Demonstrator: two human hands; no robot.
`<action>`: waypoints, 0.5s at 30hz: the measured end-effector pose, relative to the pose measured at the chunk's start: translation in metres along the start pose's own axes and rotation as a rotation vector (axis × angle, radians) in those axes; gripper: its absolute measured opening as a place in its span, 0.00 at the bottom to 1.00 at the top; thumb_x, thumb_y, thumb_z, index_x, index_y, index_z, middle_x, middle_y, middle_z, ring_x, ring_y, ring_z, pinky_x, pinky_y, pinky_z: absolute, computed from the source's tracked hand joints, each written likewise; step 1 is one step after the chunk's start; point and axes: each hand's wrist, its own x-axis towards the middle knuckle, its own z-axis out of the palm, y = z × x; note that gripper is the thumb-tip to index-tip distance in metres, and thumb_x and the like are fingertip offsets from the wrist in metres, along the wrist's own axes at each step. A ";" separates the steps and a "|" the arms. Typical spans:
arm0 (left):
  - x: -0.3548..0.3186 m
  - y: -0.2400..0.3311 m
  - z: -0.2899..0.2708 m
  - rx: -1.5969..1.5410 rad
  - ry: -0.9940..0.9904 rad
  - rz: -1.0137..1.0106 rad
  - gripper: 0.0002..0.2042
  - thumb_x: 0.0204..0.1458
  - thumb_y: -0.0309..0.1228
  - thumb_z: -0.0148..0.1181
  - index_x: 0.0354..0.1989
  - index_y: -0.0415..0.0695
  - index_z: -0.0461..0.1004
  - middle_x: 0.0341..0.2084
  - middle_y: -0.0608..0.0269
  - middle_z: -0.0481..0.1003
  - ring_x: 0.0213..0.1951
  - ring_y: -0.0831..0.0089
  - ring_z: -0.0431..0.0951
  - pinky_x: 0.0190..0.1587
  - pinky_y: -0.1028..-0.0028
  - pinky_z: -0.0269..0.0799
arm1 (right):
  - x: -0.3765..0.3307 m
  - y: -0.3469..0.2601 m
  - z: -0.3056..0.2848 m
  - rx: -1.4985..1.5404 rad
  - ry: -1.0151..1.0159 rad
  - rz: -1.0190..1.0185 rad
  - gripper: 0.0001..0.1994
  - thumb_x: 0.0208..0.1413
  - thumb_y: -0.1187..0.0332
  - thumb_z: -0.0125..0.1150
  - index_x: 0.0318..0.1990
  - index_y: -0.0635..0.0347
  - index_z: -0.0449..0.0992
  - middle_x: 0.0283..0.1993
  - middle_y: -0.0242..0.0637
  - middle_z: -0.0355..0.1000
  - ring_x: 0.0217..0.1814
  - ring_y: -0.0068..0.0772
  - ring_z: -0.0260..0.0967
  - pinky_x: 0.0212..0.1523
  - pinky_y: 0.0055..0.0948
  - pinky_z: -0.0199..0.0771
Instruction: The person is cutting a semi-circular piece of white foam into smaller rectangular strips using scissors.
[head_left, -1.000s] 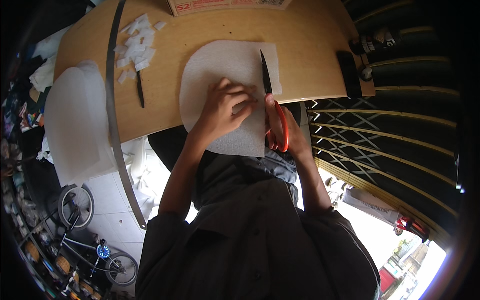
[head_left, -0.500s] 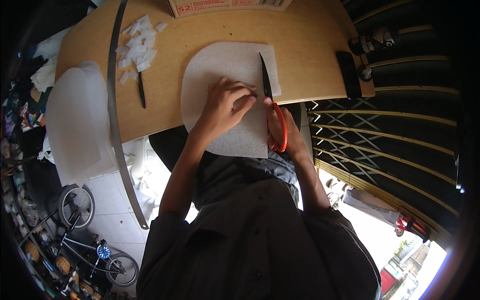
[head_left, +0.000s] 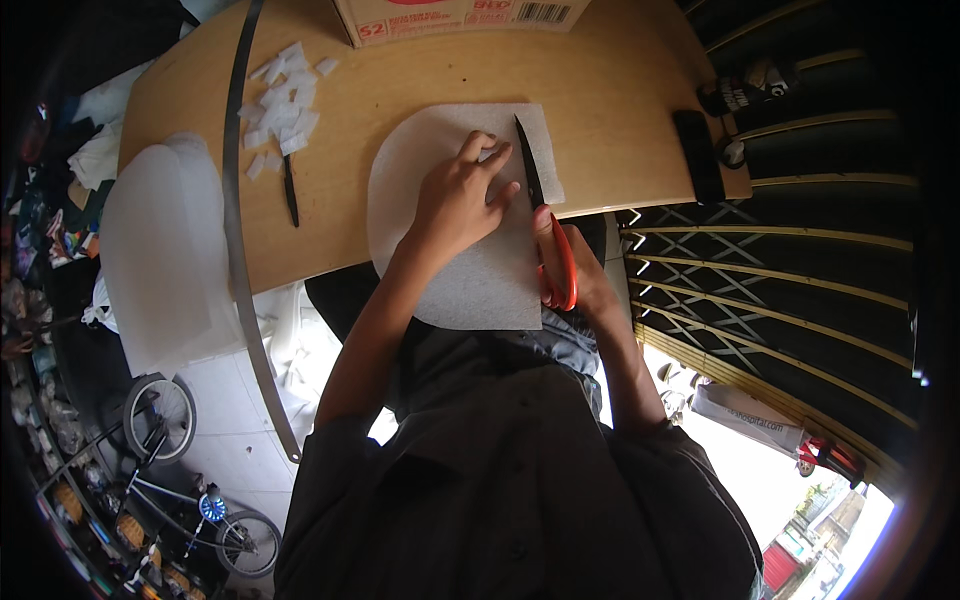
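A white sheet of thin foam-like material (head_left: pixel 480 280) lies on the wooden table (head_left: pixel 620 110) and hangs over its near edge. My left hand (head_left: pixel 462 195) presses flat on the sheet, fingers spread. My right hand (head_left: pixel 580 280) grips red-handled scissors (head_left: pixel 545 225). Their dark blades point away from me along the sheet's right edge, tip near the far corner.
Small white cut pieces (head_left: pixel 282 105) and a dark pen-like tool (head_left: pixel 290 190) lie on the table's left part. A cardboard box (head_left: pixel 455 15) stands at the far edge. A long metal strip (head_left: pixel 240 230) crosses the left side. Dark objects (head_left: pixel 700 155) sit at right. A bicycle (head_left: pixel 190 480) is below.
My left hand has slid a little farther up the sheet, and the scissors have advanced slightly along the sheet's right edge.
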 end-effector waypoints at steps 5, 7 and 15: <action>-0.003 0.003 -0.003 0.000 0.000 0.025 0.21 0.52 0.36 0.64 0.54 0.43 0.76 0.52 0.59 0.71 0.41 0.57 0.80 0.44 0.62 0.77 | 0.001 -0.002 -0.004 -0.009 -0.027 0.042 0.42 0.58 0.26 0.35 0.21 0.63 0.63 0.11 0.30 0.58 0.11 0.28 0.68 0.12 0.25 0.67; -0.005 0.001 0.000 0.003 0.043 0.063 0.21 0.49 0.36 0.65 0.51 0.40 0.77 0.49 0.58 0.72 0.38 0.56 0.81 0.42 0.62 0.77 | -0.001 -0.007 -0.001 -0.008 0.019 -0.022 0.41 0.60 0.27 0.31 0.21 0.62 0.62 0.09 0.32 0.58 0.09 0.27 0.65 0.09 0.25 0.63; -0.006 0.003 -0.001 -0.024 -0.009 0.021 0.21 0.50 0.34 0.66 0.53 0.42 0.76 0.51 0.59 0.72 0.42 0.56 0.80 0.44 0.61 0.76 | -0.002 -0.025 -0.004 -0.061 0.054 0.049 0.40 0.62 0.29 0.32 0.25 0.63 0.65 0.09 0.32 0.59 0.07 0.27 0.63 0.08 0.25 0.62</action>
